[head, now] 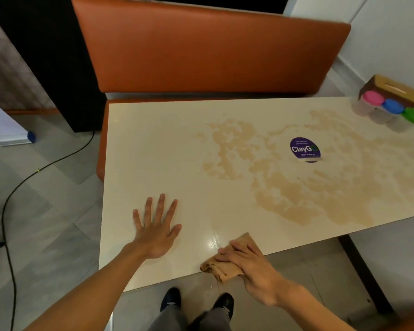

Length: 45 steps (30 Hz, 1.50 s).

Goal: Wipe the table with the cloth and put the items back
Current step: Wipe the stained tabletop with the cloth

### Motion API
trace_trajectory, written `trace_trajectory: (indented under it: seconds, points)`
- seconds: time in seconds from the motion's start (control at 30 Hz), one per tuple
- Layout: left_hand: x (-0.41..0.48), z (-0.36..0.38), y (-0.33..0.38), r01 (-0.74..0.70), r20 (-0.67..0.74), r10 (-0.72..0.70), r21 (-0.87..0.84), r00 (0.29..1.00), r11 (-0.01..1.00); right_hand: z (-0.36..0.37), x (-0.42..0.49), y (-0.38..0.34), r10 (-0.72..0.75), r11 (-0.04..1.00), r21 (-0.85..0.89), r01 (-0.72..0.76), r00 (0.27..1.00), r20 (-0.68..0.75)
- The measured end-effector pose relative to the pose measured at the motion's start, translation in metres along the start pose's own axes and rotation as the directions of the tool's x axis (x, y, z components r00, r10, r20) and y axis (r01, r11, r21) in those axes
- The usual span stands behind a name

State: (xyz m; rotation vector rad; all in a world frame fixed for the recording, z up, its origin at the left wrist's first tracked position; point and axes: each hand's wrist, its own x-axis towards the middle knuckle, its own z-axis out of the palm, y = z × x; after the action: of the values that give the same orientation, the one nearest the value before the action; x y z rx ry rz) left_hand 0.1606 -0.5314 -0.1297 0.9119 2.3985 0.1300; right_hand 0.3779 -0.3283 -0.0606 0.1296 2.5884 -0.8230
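The right hand lies flat on the cloth, fingers laid straight over it and pressing it down at the table's near edge. Part of the cloth hangs bunched off that edge. I can't tell whether the thumb tucks under the cloth. The left hand is spread wide, palm down on bare tabletop towards the near left corner, holding nothing. It looks like a brace for leaning in.

Out past the cloth, a pale brown spill covers most of the right half, from near the middle to the right edge, ringing a purple sticker. The left half looks dry, with a wet sheen just beside the cloth. At the far right corner three tubs sit in a row against a wooden box.

From where I stand, the wiping has barely reached the mess. To do it well I'd gather the hanging part back onto the table so the whole cloth works. I'd keep the palm flat and go from the spill's outer rim inward in overlapping strokes. I'd avoid pushing liquid off the near or right edge, and I'd refold to a dry face once it's soaked. The sticker's lower edge looks lifted, so I'd stroke with it and not against it. The tubs look shifted aside, so they go back last.
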Motion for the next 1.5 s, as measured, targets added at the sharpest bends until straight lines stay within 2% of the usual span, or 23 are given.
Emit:
trace_trajectory:
  seconds: [0.13, 0.23, 0.43, 0.6, 0.7, 0.83, 1.0, 1.1, 1.23, 1.33, 1.4, 1.5]
  points:
    - [0.000, -0.001, -0.003, -0.012, -0.027, 0.011, -0.025, 1.000, 1.000, -0.026, 0.011, -0.014, 0.031, 0.989, 0.147, -0.026, 0.999, -0.031]
    - [0.002, -0.005, 0.001, -0.011, -0.057, 0.009, -0.034, 0.998, 0.999, -0.054, 0.022, -0.023, 0.068, 0.971, 0.235, -0.034, 0.988, -0.139]
    - [0.015, -0.036, 0.008, 0.005, -0.328, -0.029, -0.073, 0.944, 0.997, -0.113, 0.051, -0.025, 0.101, 0.910, 0.413, 0.035, 0.947, -0.304]
    - [0.056, -0.064, 0.010, -0.008, -0.396, -0.063, -0.175, 0.916, 0.984, -0.171, 0.089, -0.008, 0.103, 0.875, 0.474, 0.097, 0.920, -0.378]
    - [0.086, -0.081, 0.006, 0.051, -0.390, -0.117, -0.176, 0.913, 0.983, -0.212, 0.114, 0.007, 0.077, 0.893, 0.434, 0.117, 0.912, -0.404]
    - [0.128, -0.092, 0.005, 0.220, -0.298, -0.249, -0.129, 0.922, 0.967, -0.268, 0.152, 0.038, 0.027, 0.929, 0.349, 0.119, 0.922, -0.386]
    - [0.160, -0.087, 0.007, 0.321, -0.266, -0.343, -0.124, 0.901, 0.939, -0.334, 0.227, 0.074, -0.040, 0.988, 0.120, 0.095, 0.916, -0.399]
    - [0.163, -0.080, 0.004, 0.350, -0.263, -0.375, -0.139, 0.889, 0.926, -0.352, 0.289, 0.096, -0.010, 0.999, -0.033, -0.003, 0.919, -0.394]
    - [0.166, -0.082, 0.005, 0.371, -0.243, -0.392, -0.126, 0.888, 0.920, -0.353, 0.349, 0.111, -0.017, 0.966, -0.237, -0.099, 0.896, -0.444]
    - [0.166, -0.085, 0.007, 0.376, -0.233, -0.399, -0.137, 0.887, 0.916, -0.329, 0.378, 0.119, 0.003, 0.912, -0.380, -0.153, 0.930, -0.367]
    - [0.167, -0.087, 0.009, 0.370, -0.227, -0.393, -0.139, 0.891, 0.919, -0.302, 0.389, 0.122, 0.097, 0.904, -0.377, -0.202, 0.956, -0.278]
    - [0.169, -0.090, 0.010, 0.359, -0.212, -0.390, -0.168, 0.896, 0.918, -0.273, 0.397, 0.119, 0.177, 0.924, -0.274, -0.265, 0.935, -0.306]
